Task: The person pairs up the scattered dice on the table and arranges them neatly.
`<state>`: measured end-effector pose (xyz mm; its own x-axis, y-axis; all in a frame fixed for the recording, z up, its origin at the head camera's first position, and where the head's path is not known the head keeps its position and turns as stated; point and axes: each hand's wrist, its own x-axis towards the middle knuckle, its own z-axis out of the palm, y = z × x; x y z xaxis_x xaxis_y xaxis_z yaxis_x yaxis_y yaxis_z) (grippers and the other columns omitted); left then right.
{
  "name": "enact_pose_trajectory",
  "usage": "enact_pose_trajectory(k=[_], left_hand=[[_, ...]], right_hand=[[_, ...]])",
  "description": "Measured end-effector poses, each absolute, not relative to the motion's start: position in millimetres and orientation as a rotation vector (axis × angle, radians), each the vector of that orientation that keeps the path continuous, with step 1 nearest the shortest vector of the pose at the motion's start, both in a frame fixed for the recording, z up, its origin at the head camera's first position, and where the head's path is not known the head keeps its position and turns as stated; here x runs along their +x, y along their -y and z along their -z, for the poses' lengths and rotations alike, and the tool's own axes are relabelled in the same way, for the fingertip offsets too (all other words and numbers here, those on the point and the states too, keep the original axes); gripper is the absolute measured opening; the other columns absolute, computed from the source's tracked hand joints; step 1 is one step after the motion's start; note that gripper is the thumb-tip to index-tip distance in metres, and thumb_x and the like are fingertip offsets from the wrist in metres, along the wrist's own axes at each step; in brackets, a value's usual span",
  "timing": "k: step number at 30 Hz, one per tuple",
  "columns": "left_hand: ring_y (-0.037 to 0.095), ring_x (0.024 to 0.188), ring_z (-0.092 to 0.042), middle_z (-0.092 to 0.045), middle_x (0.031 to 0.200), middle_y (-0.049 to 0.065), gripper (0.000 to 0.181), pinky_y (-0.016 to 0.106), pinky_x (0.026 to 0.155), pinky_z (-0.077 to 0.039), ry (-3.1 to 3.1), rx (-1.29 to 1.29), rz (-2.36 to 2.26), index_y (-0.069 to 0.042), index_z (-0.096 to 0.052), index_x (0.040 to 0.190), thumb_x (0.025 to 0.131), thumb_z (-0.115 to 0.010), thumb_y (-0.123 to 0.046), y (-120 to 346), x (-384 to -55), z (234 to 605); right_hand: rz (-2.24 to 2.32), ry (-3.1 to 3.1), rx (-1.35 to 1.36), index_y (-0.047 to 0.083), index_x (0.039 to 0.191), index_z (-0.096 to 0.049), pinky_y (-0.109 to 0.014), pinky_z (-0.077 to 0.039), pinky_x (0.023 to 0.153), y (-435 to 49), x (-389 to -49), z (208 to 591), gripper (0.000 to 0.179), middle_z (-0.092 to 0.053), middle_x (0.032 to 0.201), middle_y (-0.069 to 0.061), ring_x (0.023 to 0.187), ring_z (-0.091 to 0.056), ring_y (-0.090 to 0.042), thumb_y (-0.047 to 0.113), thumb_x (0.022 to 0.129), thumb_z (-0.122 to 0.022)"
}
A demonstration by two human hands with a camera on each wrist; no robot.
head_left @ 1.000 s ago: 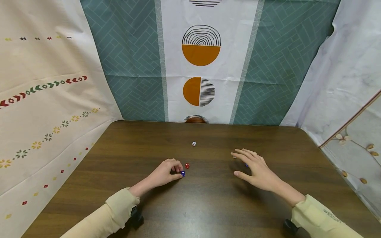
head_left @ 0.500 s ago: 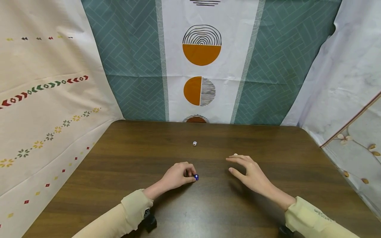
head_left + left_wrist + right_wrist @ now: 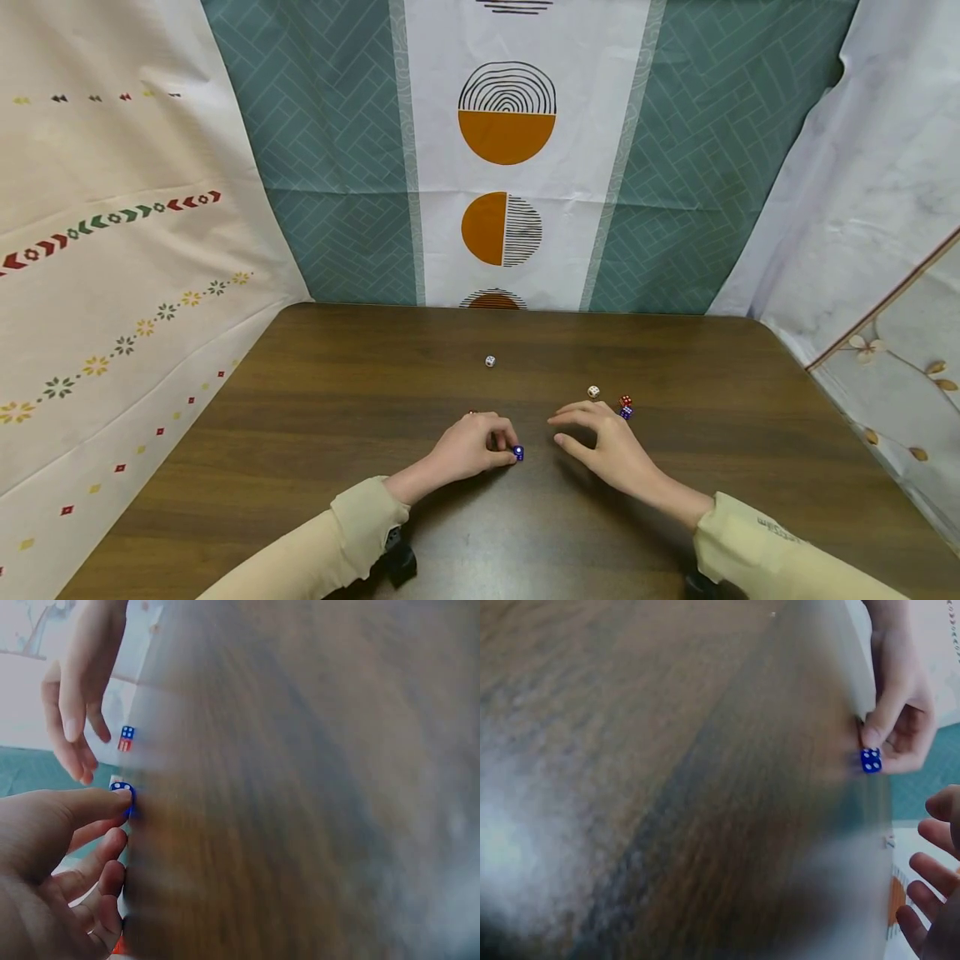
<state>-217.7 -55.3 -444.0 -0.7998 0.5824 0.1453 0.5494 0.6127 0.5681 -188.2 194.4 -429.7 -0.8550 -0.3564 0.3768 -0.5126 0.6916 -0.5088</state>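
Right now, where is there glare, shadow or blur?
Head view: mostly crisp; pale sheen on the near table, shadows below the left hand and right hand. Left wrist view: table smeared, pale glare at lower right. Right wrist view: table blurry, bright glare at left, but the blue die shows readable dots.

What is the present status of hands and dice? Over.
Left hand pinches blue die. Right hand holds nothing. Second blue die beside a red die, beyond right hand. No obstacle seen between hands.
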Motion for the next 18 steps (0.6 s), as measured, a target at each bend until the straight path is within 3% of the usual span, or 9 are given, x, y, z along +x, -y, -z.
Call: enact_pose_trajectory(k=[18], left_hand=[[-0.001,0.063,-0.050,-0.063,0.077,-0.002,0.009,0.016,0.060,-0.044,-2.734,0.998,-1.080,-0.016,-0.072,0.087,0.083,-0.079,-0.015,46,-220,444]], right_hand=[[-0.984,2.688,0.744,0.024,0.096,-0.076,-0.034,-0.048,0.088,-171,-197,446,0.017,-0.069,0.100,0.012,0.097,-0.060,-0.012,0.020,0.081,-0.082]])
